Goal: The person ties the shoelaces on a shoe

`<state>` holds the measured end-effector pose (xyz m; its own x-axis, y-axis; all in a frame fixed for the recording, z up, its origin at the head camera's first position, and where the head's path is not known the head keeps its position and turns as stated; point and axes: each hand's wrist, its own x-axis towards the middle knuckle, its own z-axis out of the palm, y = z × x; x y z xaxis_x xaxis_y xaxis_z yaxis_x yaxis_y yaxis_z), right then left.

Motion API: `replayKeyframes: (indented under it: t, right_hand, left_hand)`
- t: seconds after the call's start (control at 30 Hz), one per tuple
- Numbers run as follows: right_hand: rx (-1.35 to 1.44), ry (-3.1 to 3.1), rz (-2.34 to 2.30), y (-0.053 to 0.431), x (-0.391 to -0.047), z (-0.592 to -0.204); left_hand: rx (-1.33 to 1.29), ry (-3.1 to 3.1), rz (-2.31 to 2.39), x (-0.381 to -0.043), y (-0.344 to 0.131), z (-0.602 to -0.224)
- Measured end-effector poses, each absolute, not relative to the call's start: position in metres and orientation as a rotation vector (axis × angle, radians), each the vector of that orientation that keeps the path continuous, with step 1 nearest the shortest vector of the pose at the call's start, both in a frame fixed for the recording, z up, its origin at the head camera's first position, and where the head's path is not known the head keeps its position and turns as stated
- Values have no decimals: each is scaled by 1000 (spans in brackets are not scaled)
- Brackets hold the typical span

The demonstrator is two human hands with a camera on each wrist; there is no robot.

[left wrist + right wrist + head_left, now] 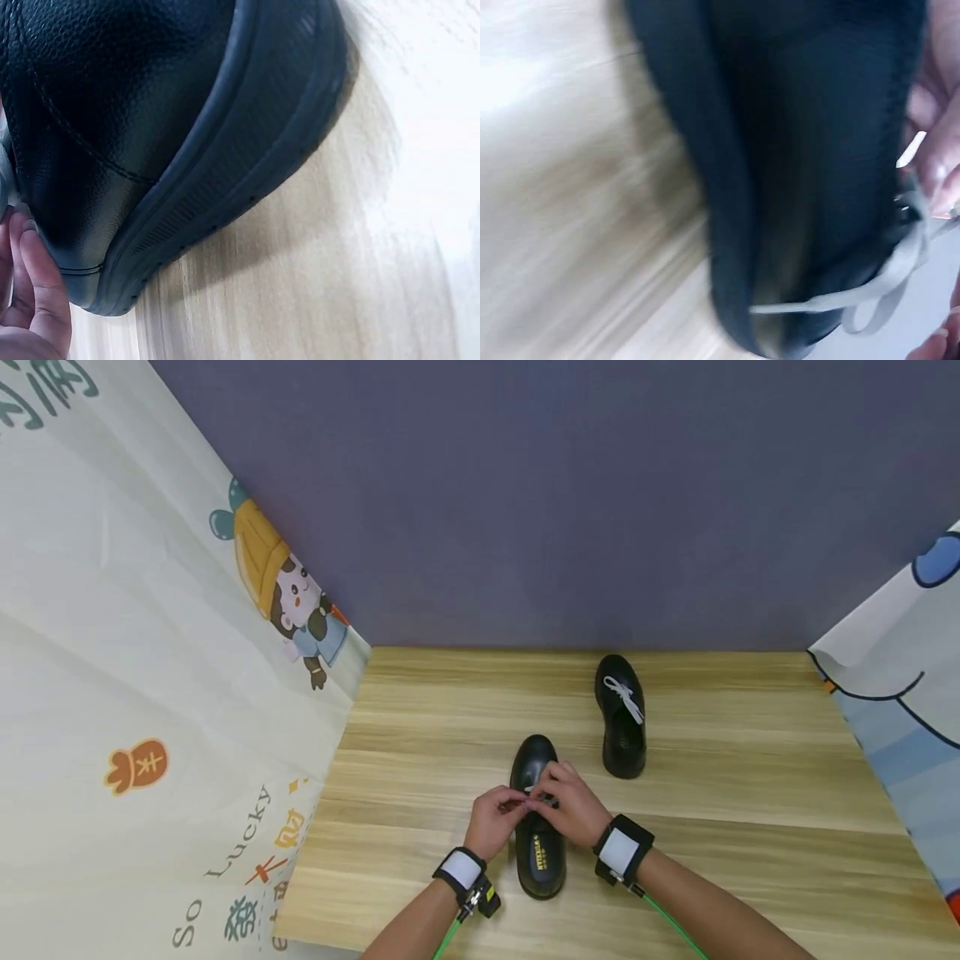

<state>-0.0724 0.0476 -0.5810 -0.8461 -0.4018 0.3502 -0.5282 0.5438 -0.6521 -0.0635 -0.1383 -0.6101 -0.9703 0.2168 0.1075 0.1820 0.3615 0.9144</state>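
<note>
A black leather shoe [534, 758] lies with its toe pointing away, and both hands meet over its lacing. The left hand [495, 821] comes in from the left, thumb and fingertips pinched together at the white shoelace. From the other side the right hand [572, 808] pinches the lace too, its fingers bent over the shoe opening. In the right wrist view a loop and a loose strand of the shoelace [889, 281] hang down the shoe's side, close under the fingertips. The left wrist view has the left hand's fingers [46, 281] beside the shoe's dark upper [112, 97].
A second black shoe [624, 743], its white lace tied in a bow [624, 697], stands farther back on the right. Both shoes are on a wood-grain table [750, 760]. A dark blue-grey surface [570, 502] lies behind, with printed white cloth [150, 635] along the left.
</note>
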Motion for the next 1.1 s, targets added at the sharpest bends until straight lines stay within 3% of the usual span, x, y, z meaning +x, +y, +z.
replayKeyframes:
  t: [0.2,0.4,0.57,0.77,1.1]
  right_hand:
    - [806,-2650,1307,42,-81,-571]
    - [731,-2647,1350,78,-84,-578]
    - [836,-2681,1438,101,-81,-592]
    - [896,-2684,1442,95,-76,-603]
    - [887,-2686,1261,96,-73,-607]
  left_hand:
    - [391,2584,1727,-61,-138,-610]
    - [362,2535,1772,-61,-135,-610]
    - [355,2563,1784,-61,-133,-608]
    - [328,2542,1742,-58,-134,-589]
    - [334,2632,1757,-62,-138,-611]
